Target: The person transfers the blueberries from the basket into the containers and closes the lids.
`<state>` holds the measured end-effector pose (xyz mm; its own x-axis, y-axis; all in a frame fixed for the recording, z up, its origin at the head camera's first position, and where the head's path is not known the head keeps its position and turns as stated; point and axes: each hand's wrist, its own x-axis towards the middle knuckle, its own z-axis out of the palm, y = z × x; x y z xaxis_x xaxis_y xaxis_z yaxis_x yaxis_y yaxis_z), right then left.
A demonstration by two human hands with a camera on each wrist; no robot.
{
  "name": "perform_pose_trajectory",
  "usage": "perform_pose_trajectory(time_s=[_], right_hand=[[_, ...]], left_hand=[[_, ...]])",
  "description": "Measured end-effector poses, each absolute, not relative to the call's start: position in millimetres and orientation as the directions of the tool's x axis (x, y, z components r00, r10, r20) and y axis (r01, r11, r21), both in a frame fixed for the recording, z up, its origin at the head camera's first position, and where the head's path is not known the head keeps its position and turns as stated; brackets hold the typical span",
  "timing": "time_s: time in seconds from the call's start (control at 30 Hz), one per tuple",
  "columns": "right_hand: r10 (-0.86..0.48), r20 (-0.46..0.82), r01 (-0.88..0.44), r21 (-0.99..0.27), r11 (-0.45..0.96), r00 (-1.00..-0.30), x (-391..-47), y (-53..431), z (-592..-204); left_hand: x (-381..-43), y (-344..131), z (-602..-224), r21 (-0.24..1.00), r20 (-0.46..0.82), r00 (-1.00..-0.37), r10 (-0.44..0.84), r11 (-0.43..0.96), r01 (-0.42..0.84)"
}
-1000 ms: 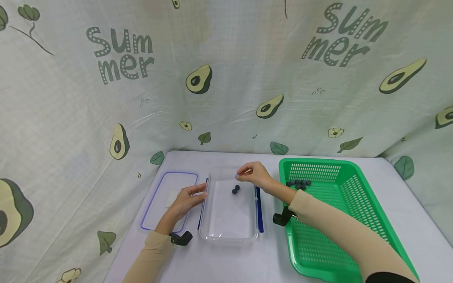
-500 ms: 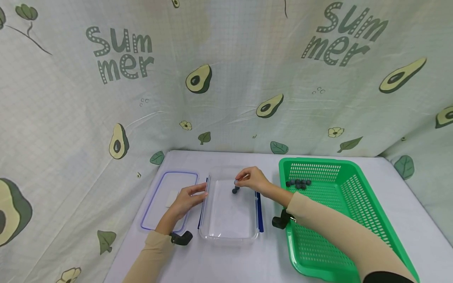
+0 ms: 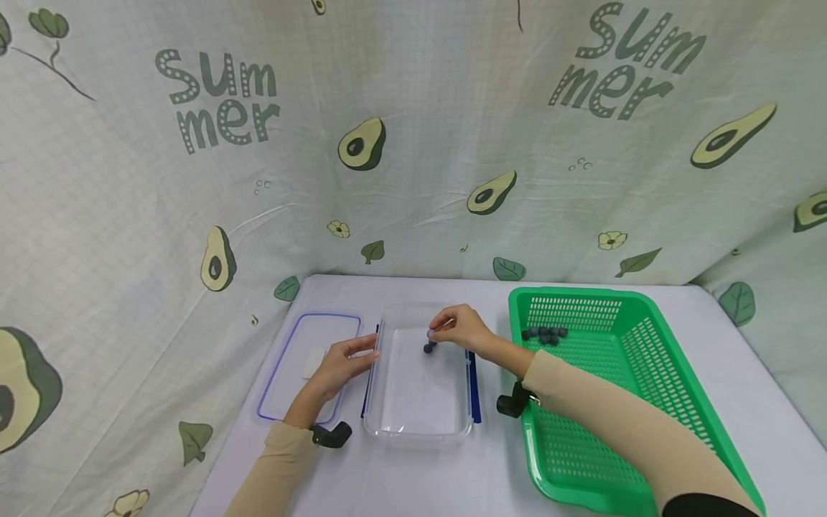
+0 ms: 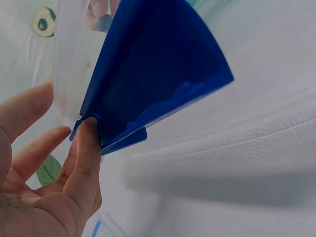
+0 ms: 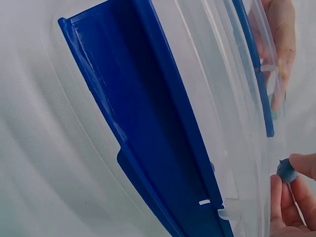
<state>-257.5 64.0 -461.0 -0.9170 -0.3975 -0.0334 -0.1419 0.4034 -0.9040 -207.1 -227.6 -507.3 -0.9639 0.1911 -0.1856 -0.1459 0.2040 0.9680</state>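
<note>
My right hand (image 3: 461, 327) pinches a blueberry (image 5: 286, 171) between thumb and fingertips, inside the far half of a clear plastic food container (image 3: 420, 402). Just below those fingertips, other blueberries (image 3: 428, 349) lie on the container floor, partly covered by the hand. On the opposite side, my left hand (image 3: 345, 366) reaches to the container's left wall with extended fingers. In the left wrist view, one fingertip touches the blue locking flap (image 4: 158, 74) by its hinge, and another finger is beside the clear wall. A matching blue flap (image 5: 133, 89) hangs down the right side.
To the right stands a green perforated basket (image 3: 568, 445), with several blueberries (image 3: 545, 335) at its far left. The clear lid with a blue-purple seal (image 3: 278, 359) lies left of the container. A printed curtain (image 3: 420, 179) hangs behind the white-covered table (image 3: 491, 474).
My right hand has moved slightly down and toward the blueberries in the container, still pinching its blueberry; over the last half second it stays still. The left hand keeps its place.
</note>
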Motion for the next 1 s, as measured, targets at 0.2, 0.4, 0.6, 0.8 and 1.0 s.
perform_pose_trajectory(time_s=[0.2, 0.4, 0.6, 0.8, 1.0], right_hand=[[-0.391, -0.035, -0.141, -0.9, 0.413, -0.92, -257, 64, -460], [-0.394, -0.023, -0.154, -0.898, 0.412, -0.919, -257, 65, -460], [-0.391, -0.03, -0.146, -0.9, 0.412, -0.92, -258, 66, -459], [-0.376, -0.038, -0.117, -0.917, 0.381, -0.926, -261, 70, -453], [-0.34, -0.019, -0.106, -0.932, 0.347, -0.94, -265, 78, -438]], left_hand=[[-208, -226, -508, 0.969, -0.168, -0.969, 0.181, 0.21, -0.129], [-209, -225, -507, 0.971, -0.186, -0.964, 0.191, 0.188, -0.15], [-209, -223, -504, 0.972, -0.195, -0.964, 0.182, 0.17, -0.165], [-208, -223, -504, 0.973, -0.191, -0.966, 0.177, 0.166, -0.162], [-207, -223, -505, 0.971, -0.198, -0.967, 0.159, 0.169, -0.171]])
